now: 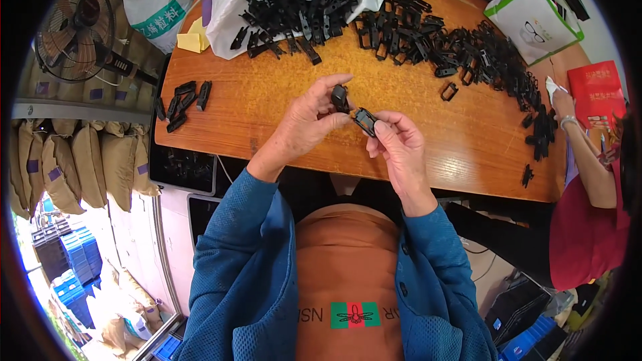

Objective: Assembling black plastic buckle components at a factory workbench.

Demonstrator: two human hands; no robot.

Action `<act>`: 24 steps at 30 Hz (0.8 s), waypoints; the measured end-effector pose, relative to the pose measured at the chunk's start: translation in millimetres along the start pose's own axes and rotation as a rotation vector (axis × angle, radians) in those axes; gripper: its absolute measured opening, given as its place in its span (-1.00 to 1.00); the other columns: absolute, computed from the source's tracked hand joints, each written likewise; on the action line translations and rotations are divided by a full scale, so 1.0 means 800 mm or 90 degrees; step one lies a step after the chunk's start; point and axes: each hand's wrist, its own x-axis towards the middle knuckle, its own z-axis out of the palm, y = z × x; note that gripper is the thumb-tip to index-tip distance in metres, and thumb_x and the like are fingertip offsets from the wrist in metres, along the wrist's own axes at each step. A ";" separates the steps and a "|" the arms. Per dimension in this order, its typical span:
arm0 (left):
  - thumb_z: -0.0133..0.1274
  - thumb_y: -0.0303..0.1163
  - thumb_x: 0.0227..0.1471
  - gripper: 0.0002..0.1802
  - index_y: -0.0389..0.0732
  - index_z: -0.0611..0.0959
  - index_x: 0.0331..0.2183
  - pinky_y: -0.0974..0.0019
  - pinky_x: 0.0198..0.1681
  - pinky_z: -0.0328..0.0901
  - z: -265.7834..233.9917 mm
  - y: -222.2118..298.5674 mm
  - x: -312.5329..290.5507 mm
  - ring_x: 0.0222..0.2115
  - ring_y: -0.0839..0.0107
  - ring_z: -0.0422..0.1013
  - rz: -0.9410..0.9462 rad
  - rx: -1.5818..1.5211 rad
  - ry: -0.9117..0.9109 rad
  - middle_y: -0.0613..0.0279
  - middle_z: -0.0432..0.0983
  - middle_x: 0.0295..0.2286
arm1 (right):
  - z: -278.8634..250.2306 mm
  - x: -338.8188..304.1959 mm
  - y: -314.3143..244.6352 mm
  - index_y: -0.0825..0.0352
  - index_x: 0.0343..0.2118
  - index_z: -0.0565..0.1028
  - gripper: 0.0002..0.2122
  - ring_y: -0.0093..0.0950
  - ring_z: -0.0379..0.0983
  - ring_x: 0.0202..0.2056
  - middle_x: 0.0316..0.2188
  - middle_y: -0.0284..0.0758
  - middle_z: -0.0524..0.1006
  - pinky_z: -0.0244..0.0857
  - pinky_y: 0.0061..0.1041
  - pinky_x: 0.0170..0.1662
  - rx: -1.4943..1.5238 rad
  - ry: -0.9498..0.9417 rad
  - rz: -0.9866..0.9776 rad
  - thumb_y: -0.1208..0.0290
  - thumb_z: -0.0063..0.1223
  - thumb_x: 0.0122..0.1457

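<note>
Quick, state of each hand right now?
Left hand: closed, holding a small black part.
Right hand: closed, holding a black frame.

An open blue jacket point(234, 281), mesh-textured, over an orange-brown top point(348, 247)! There's a green-and-red patch point(336, 315), dark lettering point(311, 314) flanking it, round jacket buttons point(404, 249) to its upper right.
</note>
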 end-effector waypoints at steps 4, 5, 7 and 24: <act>0.04 -0.75 -0.05 -0.31 -0.19 0.25 0.12 0.42 -0.14 0.35 0.013 0.002 -0.011 -0.27 0.50 0.44 0.034 0.095 -0.018 0.24 0.42 -0.26 | 0.004 -0.008 0.002 0.38 -0.22 0.46 -0.85 -0.64 0.41 -0.52 -0.45 -0.40 0.50 0.28 -0.68 -0.49 -0.001 -0.006 0.000 0.48 0.05 0.18; 0.04 -0.75 -0.05 -0.31 -0.19 0.25 0.12 0.42 -0.14 0.35 0.015 0.005 -0.014 -0.27 0.50 0.44 0.034 0.094 -0.021 0.24 0.42 -0.26 | 0.004 -0.010 0.003 0.38 -0.22 0.46 -0.85 -0.64 0.41 -0.52 -0.44 -0.39 0.50 0.28 -0.69 -0.49 -0.005 0.000 0.000 0.48 0.05 0.18; 0.04 -0.73 -0.04 -0.33 -0.17 0.25 0.11 0.41 -0.11 0.35 0.019 0.011 -0.019 -0.24 0.49 0.44 0.016 0.113 -0.043 0.24 0.42 -0.27 | 0.005 -0.014 0.002 0.38 -0.22 0.46 -0.86 -0.64 0.41 -0.53 -0.44 -0.39 0.50 0.28 -0.70 -0.50 0.004 0.002 0.000 0.48 0.05 0.18; 0.12 -0.54 -0.02 -0.52 -0.23 0.40 -0.02 0.39 -0.17 0.34 0.055 -0.009 -0.032 -0.24 0.47 0.43 -0.091 0.199 -0.061 0.17 0.49 -0.27 | -0.021 -0.041 0.016 0.39 -0.24 0.48 -0.89 -0.70 0.40 -0.48 -0.45 -0.43 0.45 0.32 -0.71 -0.40 -0.427 -0.008 -0.190 0.59 0.00 0.17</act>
